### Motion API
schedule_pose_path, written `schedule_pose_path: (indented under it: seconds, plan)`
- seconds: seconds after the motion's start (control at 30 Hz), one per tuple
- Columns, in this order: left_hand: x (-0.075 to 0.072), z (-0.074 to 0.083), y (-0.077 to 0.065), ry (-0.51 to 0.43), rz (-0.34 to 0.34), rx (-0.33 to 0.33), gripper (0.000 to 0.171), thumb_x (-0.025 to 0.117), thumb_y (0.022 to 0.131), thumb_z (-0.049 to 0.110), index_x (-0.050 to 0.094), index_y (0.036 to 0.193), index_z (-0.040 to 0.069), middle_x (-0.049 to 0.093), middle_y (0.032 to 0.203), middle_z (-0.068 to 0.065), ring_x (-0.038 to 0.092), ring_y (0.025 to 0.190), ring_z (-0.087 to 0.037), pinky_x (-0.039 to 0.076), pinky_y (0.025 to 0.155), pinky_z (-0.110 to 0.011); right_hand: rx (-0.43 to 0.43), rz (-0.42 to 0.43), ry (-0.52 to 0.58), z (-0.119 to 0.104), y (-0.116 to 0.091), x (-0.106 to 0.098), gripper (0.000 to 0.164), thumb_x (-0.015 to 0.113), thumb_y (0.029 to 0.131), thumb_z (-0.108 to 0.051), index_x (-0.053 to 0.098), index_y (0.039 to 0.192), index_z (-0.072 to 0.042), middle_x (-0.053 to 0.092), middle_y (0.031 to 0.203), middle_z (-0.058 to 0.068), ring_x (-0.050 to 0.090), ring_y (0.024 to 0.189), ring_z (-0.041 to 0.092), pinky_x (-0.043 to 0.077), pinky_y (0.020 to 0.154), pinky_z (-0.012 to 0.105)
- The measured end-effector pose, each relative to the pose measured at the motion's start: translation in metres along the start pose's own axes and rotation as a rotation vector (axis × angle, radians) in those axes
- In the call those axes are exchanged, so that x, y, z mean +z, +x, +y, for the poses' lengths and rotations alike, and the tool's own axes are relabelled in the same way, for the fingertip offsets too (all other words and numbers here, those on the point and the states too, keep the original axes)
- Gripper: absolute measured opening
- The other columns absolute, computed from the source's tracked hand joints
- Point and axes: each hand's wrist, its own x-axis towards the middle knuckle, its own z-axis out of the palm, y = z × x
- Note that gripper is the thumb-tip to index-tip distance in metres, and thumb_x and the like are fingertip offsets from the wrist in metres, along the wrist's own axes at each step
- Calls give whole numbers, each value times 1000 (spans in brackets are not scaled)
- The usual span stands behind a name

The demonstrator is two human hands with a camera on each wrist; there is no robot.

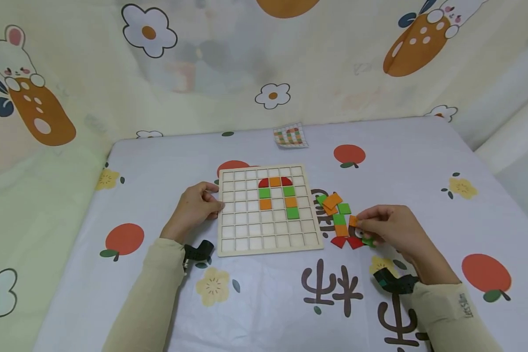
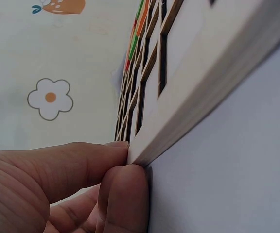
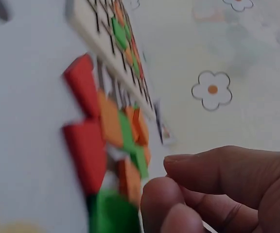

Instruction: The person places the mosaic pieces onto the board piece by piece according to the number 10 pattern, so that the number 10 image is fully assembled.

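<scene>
A wooden grid board point(image 1: 241, 230) lies on the table, with red, orange and green tiles set in several cells. My left hand point(image 1: 197, 205) is at its left edge; in the left wrist view, thumb and fingers point(image 2: 125, 194) pinch the board's frame point(image 2: 179, 121). To the right, my right hand point(image 1: 391, 227) is over loose tiles, fingers curled, by an orange square tile point(image 1: 353, 221). In the right wrist view this orange tile point(image 3: 130, 182) sits close beside the fingertips; whether they grip it is unclear. Nearby lie red tiles point(image 1: 338, 242) and green tiles point(image 1: 344, 209).
A small pattern card point(image 1: 291, 136) with a coloured grid lies behind the board. The tablecloth point(image 1: 264, 313) has printed fruit, flowers and dark characters. A patterned cloth point(image 1: 228, 88) hangs behind the table. Each wrist wears a small black camera point(image 1: 199, 251).
</scene>
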Motion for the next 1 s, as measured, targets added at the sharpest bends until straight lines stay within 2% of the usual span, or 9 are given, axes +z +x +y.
schedule_pose_path:
  seconds: [0.2,0.43,0.53,0.77,0.87,1.0]
  plan:
    - [-1,0,-1,5,1,15,45,77,94,9,58,134,4,63,94,-10,65,72,-15,57,65,-22,39,14,-15,20,-14,-8,38,75,98,-26,70,120,3,73,88,3,63,69,19,56,59,28]
    - [-1,1,-1,1,6,7,44,77,94,8,59,134,4,64,94,-10,66,72,-16,57,65,-23,64,20,-66,27,-22,-8,36,78,93,-19,68,119,3,68,79,4,60,64,20,53,59,30]
    - [-1,1,-1,-4,0,9,45,76,94,7,58,135,2,64,94,-10,66,72,-15,58,65,-23,61,29,-115,26,-26,-6,36,80,91,-20,69,117,3,66,81,5,60,67,21,53,58,30]
    - [-1,0,-1,-9,2,12,44,76,94,6,59,134,1,64,92,-10,66,70,-14,57,64,-22,-1,64,-303,20,-28,0,36,87,85,-24,72,107,-1,62,87,7,56,82,24,49,58,27]
    - [-1,0,-1,-13,2,11,44,76,94,6,59,134,2,64,92,-10,66,70,-14,57,64,-22,-12,46,-281,19,-28,1,31,86,86,-21,70,103,-1,63,86,7,58,80,24,52,59,27]
    - [-2,1,-1,-17,-1,11,44,76,93,6,59,134,2,64,93,-10,66,71,-14,57,64,-22,-24,-19,-135,18,-26,3,27,81,91,-14,67,107,2,66,84,9,64,72,23,59,63,28]
